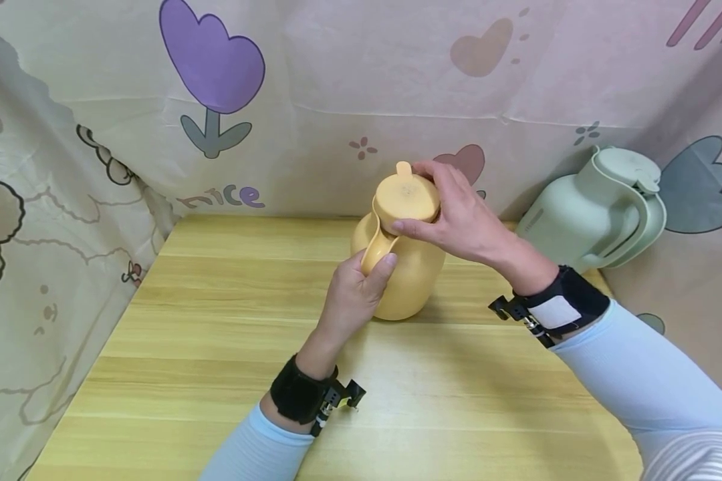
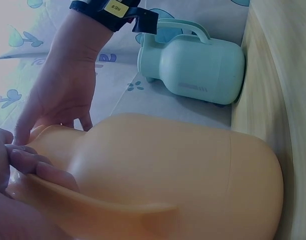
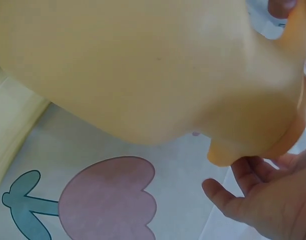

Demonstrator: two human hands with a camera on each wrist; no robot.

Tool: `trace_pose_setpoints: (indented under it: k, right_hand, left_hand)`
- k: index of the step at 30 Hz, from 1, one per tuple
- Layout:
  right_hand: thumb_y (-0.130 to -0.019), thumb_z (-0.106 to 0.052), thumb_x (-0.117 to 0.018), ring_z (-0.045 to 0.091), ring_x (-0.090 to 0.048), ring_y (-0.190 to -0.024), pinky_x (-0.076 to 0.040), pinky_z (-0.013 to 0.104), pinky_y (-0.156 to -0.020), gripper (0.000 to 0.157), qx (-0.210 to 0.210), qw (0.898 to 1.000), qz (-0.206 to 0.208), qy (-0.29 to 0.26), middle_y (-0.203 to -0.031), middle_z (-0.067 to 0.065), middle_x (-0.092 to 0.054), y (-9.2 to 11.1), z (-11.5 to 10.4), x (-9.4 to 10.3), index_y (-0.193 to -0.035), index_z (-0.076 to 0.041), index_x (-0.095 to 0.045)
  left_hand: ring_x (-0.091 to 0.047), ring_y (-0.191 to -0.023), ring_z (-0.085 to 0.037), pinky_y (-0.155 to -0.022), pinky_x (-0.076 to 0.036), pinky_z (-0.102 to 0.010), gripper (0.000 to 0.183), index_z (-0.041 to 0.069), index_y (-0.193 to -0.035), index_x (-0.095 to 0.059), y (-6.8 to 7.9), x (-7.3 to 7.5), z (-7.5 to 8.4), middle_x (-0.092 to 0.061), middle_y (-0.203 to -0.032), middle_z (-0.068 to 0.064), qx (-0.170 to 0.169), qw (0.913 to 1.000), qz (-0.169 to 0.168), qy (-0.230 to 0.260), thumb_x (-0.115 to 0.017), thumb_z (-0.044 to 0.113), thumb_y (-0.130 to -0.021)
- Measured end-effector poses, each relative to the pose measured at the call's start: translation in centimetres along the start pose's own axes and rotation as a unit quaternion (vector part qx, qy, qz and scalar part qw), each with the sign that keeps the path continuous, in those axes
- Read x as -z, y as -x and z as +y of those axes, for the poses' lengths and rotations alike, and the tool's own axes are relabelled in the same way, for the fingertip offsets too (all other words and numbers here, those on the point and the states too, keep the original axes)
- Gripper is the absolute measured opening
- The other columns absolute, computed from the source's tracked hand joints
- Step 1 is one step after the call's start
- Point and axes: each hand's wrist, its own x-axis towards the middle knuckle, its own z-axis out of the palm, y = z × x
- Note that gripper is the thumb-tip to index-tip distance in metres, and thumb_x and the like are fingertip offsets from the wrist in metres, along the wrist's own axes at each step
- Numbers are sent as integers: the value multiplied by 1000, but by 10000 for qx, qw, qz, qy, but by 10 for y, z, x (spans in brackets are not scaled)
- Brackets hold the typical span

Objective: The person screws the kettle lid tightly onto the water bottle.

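Note:
A yellow thermos jug (image 1: pixel 409 284) stands upright on the table toward the back, its round lid (image 1: pixel 406 198) on top. My left hand (image 1: pixel 355 294) grips the handle (image 1: pixel 376 250), thumb lying along its upper part. Across the lid's right side, my right hand (image 1: pixel 457 217) holds the rim, with the thumb at the front and the fingers around the back. In the left wrist view the jug's smooth body (image 2: pixel 183 160) fills the foreground. The right wrist view shows right-hand fingers (image 3: pixel 250 177) up against the lid's edge, near the spout.
A pale green thermos jug (image 1: pixel 577 217) stands at the back right corner of the wooden table (image 1: pixel 216 334), behind my right forearm. A patterned cloth (image 1: pixel 325 80) hangs along the back and both sides.

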Motion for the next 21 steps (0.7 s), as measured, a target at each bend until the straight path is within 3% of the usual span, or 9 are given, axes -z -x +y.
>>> trace_pose_setpoints:
  k: [6, 10, 21]
  right_hand:
    - [-81, -44, -74, 22, -42, -122, -35, 52, -103, 80, 43, 9967, -494, -643, -138, 4, -43, 2, 1, 10, -143, -16, -32]
    - [-84, -38, -72, 22, -43, -126, -33, 52, -107, 75, 37, 9940, -594, -922, -139, -1, -43, 3, 3, 13, -144, -19, -30]
    - [-75, -49, -79, 22, -48, -115, -38, 50, -97, 82, -57, 9989, -23, -465, -126, 4, -46, 2, 3, 6, -136, -13, -38]
  left_hand:
    - [-46, -59, -18, -54, -38, -29, 27, 2, -78, -57, 0, 0, -2, -45, -62, -5, 36, 10000, -5, 58, -58, 22, -97]
    - [-48, -63, -19, -57, -40, -30, 27, 2, -80, -58, 0, 0, -1, -46, -63, -5, 82, 9999, -26, 93, -57, 23, -97]
    - [-49, -63, -19, -57, -40, -30, 26, 1, -80, -59, -1, 0, 0, -47, -63, -5, 62, 10000, 5, -7, -58, 22, -97]
